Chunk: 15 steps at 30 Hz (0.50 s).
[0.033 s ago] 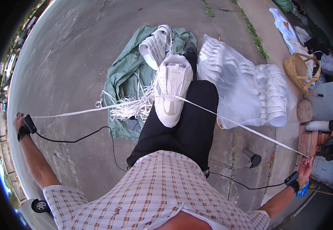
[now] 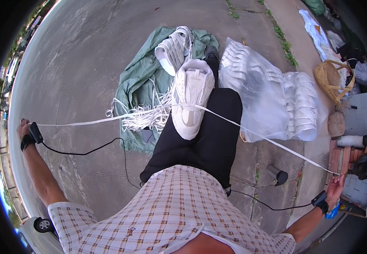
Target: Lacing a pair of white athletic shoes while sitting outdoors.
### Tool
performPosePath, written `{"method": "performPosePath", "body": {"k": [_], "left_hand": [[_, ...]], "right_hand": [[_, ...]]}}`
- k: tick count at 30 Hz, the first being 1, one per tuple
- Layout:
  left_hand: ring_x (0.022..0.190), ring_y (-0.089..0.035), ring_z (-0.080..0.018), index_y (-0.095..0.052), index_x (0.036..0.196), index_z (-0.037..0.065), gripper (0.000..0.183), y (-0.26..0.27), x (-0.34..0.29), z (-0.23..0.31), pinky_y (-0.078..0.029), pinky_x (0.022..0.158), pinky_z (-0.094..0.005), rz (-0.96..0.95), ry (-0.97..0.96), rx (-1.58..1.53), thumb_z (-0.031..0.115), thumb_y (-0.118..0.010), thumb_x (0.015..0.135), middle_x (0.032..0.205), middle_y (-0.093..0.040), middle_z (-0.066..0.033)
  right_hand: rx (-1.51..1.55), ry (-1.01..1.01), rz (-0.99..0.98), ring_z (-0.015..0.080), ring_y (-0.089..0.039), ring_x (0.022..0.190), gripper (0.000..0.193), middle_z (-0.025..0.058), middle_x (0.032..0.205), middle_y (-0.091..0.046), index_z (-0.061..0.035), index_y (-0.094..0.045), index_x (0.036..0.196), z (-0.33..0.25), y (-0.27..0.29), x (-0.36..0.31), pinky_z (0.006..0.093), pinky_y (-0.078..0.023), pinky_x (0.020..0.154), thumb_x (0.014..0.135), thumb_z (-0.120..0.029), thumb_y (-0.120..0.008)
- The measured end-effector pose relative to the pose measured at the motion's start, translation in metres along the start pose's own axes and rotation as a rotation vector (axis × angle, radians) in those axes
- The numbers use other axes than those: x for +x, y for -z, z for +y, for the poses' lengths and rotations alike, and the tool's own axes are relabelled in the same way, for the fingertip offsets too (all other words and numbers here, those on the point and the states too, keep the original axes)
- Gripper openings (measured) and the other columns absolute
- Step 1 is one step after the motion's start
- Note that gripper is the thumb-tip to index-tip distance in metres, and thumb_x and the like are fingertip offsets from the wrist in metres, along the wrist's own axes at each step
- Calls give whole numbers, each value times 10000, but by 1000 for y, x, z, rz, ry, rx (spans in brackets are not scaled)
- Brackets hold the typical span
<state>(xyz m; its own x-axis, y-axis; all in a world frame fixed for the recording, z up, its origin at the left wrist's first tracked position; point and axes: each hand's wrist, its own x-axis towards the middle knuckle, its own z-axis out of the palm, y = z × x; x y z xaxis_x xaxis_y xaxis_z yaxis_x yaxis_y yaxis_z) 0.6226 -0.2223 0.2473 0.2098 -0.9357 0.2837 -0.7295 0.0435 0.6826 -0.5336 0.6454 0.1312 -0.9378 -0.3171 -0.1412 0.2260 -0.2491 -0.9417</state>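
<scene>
A white shoe (image 2: 188, 101) rests on my black-trousered leg, its toe toward me. One long flat white shoelace (image 2: 107, 120) passes through the shoe's front lacing area and stretches out taut to both sides. Far to the left, my left hand (image 2: 23, 127) is closed on one end of it. My right hand (image 2: 335, 186), far to the right, pinches the other end between its fingertips. Beside the shoe lies a tangled heap of loose white laces (image 2: 143, 120) on a green cloth sack (image 2: 128, 91). A stack of white shoe pieces (image 2: 175, 48) sits just beyond the shoe.
Clear plastic bags (image 2: 255, 91) packed with white shoe pieces lie right of my leg. A wicker basket (image 2: 328, 80), bricks (image 2: 340, 161) and a dark cylinder (image 2: 277, 174) stand farther right. Black cables (image 2: 82, 153) run from both wrist devices toward my waist.
My left hand and its end of the shoelace have risen slightly in the picture. The shoelace stays taut across the shoe.
</scene>
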Motion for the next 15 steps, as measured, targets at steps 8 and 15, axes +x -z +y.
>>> {"method": "performPosePath", "body": {"k": [8, 15], "left_hand": [[616, -344, -53, -558, 1231, -78, 273, -287, -210, 229, -291, 475, -183, -463, 583, -1114, 90, -395, 1091, 841, -513, -5], [849, -682, -131, -657, 1013, 27, 277, -376, -417, 386, -566, 771, -269, -1169, 168, -865, 208, -459, 1084, 1011, -715, -89]], "right_hand": [[-779, -62, -381, 66, -481, 616, 252, 10, 743, -610, 15, -599, 1203, 97, -300, -91, 211, -366, 589, 979, -92, -554], [-642, -24, -1191, 154, -552, 555, 239, 88, 642, -616, 4, -536, 1157, 156, -491, -175, 308, -428, 560, 934, -60, -596]]}}
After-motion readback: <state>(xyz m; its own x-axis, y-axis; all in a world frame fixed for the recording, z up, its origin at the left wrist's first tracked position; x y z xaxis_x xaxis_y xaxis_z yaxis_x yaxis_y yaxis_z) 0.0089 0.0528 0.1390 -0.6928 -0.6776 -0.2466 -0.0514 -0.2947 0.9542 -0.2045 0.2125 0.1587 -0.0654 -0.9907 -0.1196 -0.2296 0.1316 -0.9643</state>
